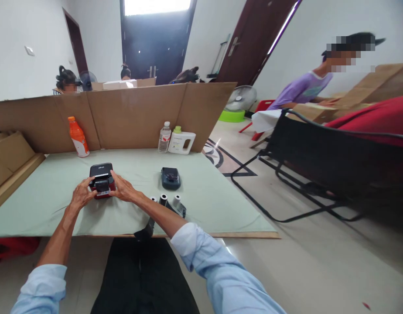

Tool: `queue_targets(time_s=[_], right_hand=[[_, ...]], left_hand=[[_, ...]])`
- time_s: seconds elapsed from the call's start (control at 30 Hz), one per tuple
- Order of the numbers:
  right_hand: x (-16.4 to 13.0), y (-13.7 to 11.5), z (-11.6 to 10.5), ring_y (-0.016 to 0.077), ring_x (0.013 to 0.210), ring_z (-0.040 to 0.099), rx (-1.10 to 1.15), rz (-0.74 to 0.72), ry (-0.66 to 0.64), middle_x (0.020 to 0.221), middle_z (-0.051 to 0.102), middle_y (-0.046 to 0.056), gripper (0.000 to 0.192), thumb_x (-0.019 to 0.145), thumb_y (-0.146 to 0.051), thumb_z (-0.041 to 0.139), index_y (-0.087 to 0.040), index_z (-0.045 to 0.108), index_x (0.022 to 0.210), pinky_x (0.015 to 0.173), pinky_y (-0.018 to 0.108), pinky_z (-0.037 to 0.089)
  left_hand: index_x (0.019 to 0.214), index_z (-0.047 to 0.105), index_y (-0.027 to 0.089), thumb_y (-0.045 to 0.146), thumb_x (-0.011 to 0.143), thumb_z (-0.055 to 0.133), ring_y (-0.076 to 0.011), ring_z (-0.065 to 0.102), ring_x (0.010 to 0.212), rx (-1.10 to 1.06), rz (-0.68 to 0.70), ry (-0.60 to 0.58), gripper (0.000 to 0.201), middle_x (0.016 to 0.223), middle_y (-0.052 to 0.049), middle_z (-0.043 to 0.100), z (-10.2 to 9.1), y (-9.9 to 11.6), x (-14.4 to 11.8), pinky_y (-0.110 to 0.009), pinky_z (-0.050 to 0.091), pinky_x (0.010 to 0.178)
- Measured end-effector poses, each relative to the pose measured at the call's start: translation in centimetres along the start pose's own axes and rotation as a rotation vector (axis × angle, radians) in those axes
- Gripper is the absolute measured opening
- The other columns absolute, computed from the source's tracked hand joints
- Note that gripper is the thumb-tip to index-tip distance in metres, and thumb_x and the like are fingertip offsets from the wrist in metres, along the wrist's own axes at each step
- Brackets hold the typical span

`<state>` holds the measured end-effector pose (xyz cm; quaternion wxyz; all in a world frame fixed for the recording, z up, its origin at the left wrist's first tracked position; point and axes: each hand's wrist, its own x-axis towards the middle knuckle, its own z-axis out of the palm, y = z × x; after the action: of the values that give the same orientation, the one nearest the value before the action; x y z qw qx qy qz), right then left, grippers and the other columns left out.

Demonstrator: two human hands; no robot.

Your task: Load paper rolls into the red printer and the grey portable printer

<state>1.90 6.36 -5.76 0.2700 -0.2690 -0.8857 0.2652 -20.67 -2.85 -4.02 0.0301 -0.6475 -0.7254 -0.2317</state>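
Note:
A small black-and-red label printer rests on the pale green tabletop, left of the middle. My left hand grips its left side, thumb at the front near a dark part standing out of it. On the opposite side my right hand holds the printer, fingers curled along the casing. A second small dark device lies to the right, apart from both hands. Nearer to me, several small rolls with white cores and dark wrapping, one being a dark roll, stand partly behind my right forearm. Dark film hangs at the table's front edge.
A cardboard screen borders the table's far side. Before it stand an orange bottle, a clear bottle and a white jug. Cardboard lies at left. A folding chair and a person are at right.

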Motion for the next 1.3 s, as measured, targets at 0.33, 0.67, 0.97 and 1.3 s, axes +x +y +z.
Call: queue_targets(time_s=[0.33,0.67,0.97,1.3], right_hand=[[1.2,-0.2,-0.4,0.0381,0.145,0.047,-0.024,0.11,-0.101,0.159,0.043,0.02,0.077,0.086,-0.03,0.075,-0.02,0.038,0.153,0.115,0.054,0.044],[-1.1,-0.9,-3.6,0.0359,0.149,0.043,0.027,-0.014,-0.052,0.16,0.044,0.021,0.081,0.09,-0.026,0.069,-0.019,0.031,0.161,0.119,0.055,0.041],[-10.0,1.3,-15.3,0.0221,0.103,0.07,0.112,-0.026,0.616,0.125,0.07,0.011,0.036,0.095,-0.027,0.059,-0.02,0.067,0.13,0.089,0.038,0.059],[-19.2,13.3,-14.7,0.0257,0.093,0.072,0.214,0.454,0.814,0.101,0.079,0.014,0.037,0.088,-0.048,0.061,-0.016,0.077,0.099,0.082,0.039,0.059]], left_hand=[[0.141,0.06,0.022,0.031,0.081,0.068,-0.0331,0.068,0.117,0.044,-0.057,-0.046,0.06,0.137,-0.012,0.065,0.4,0.7,0.7,-0.042,0.057,0.095],[0.151,0.048,0.021,0.031,0.079,0.074,-0.0304,0.067,0.117,-0.058,0.041,-0.01,0.077,0.146,-0.015,0.06,-0.3,0.4,-0.4,-0.045,0.056,0.102],[0.123,0.066,0.018,0.017,0.089,0.053,-0.0261,0.068,0.1,-0.057,0.165,0.357,0.036,0.115,-0.011,0.067,-2.2,7.8,-2.9,-0.038,0.06,0.084],[0.113,0.073,0.022,0.024,0.09,0.06,-0.0288,0.067,0.116,-0.181,0.399,-0.118,0.027,0.123,-0.011,0.072,7.4,13.4,-2.4,-0.046,0.055,0.106]])
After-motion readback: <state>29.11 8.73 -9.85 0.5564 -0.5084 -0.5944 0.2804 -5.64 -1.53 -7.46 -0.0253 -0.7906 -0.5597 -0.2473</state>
